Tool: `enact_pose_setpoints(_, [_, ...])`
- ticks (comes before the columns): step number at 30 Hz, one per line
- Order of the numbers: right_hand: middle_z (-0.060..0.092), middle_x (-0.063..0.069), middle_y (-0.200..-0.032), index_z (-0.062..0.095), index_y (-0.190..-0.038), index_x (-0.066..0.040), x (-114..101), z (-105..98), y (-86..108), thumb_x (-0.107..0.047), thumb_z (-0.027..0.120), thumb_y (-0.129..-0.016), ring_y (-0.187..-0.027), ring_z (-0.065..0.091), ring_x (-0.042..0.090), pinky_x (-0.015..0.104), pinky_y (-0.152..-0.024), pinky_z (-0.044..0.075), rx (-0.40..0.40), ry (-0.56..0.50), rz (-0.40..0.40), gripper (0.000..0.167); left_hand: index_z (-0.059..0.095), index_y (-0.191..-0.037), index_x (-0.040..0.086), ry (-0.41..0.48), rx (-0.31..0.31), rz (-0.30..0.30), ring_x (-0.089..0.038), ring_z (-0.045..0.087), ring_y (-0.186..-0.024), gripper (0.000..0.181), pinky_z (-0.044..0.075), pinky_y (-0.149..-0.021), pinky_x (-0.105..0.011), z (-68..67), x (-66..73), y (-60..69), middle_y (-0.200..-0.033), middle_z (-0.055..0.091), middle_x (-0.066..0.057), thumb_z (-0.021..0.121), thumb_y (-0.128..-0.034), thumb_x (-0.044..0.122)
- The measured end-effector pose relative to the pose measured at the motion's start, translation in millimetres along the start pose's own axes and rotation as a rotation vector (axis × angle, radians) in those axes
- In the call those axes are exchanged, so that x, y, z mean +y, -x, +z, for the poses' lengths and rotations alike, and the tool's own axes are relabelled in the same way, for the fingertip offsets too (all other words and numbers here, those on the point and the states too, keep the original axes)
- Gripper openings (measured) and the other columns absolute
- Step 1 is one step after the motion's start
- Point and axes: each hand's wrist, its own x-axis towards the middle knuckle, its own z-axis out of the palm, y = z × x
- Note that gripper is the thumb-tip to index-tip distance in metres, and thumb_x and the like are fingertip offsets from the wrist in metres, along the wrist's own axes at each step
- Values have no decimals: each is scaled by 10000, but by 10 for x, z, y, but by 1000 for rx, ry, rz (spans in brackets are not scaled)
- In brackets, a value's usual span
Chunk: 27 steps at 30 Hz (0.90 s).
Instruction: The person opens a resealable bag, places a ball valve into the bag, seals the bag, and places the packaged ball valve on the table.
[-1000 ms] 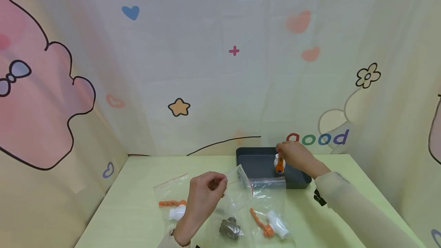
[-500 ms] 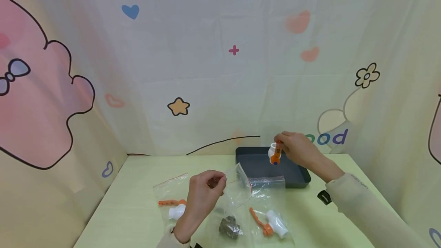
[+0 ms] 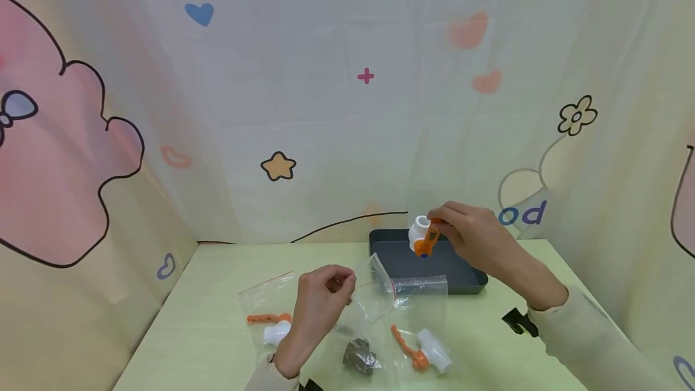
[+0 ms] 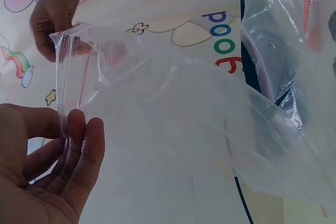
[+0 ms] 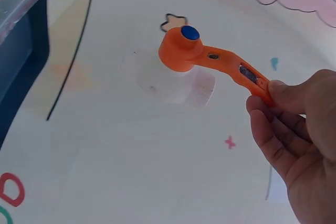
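Observation:
My right hand (image 3: 480, 240) pinches the end of the orange handle (image 5: 226, 62) of a ball valve between thumb and fingers. The valve's white body (image 3: 417, 229) hangs in the air above the dark tray, and a blue cap shows on the handle's hub. With thumb and fingertips my left hand (image 3: 320, 306) holds the rim of a clear zip bag (image 4: 173, 114). The bag's mouth gapes in the left wrist view. A grey-brown lumpy piece (image 3: 359, 356) shows at or below this bag's lower part; whether it lies inside, I cannot tell.
Behind the bags stands a dark grey tray (image 3: 388, 252). A clear bag (image 3: 263, 291) with an orange-handled white valve (image 3: 276, 333) lies left, partly behind my left hand. Another clear bag (image 3: 420, 300) with a similar valve (image 3: 434, 352) lies right, against the tray's front.
My right hand has lifted the ball valve from low over the tray, upward and to the left. My left hand keeps its hold on the zip bag, nearly still.

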Motion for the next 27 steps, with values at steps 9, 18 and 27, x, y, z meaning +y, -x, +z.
enact_pose_setpoints(9, [699,23,-888,694,-981,-42,-339,-265,-76,-228,559,-999,-696,654,142,275,-631,565,154,-54,-118,230,740,-852,84,-18,3,-17,-14,594,-502,78,524,-529,-196,5,12,-24,-673,685,-21,691,-866,25])
enact_pose_setpoints(18, [728,54,-877,732,-953,-37,-657,-347,-48,-328,432,-1030,-732,698,187,320,-659,588,183,-68,-127,425,739,-844,89,4,11,-36,1,591,-498,82,529,-531,-210,35,75,-45,-666,682,-6,677,-878,48])
enact_pose_setpoints(27, [718,26,-903,733,-949,-41,-787,-188,35,-308,436,-1033,-774,702,157,274,-705,594,151,-138,-145,408,739,-833,105,34,25,-28,-1,602,-492,89,530,-525,-223,98,135,-37,-645,672,-1,685,-873,47])
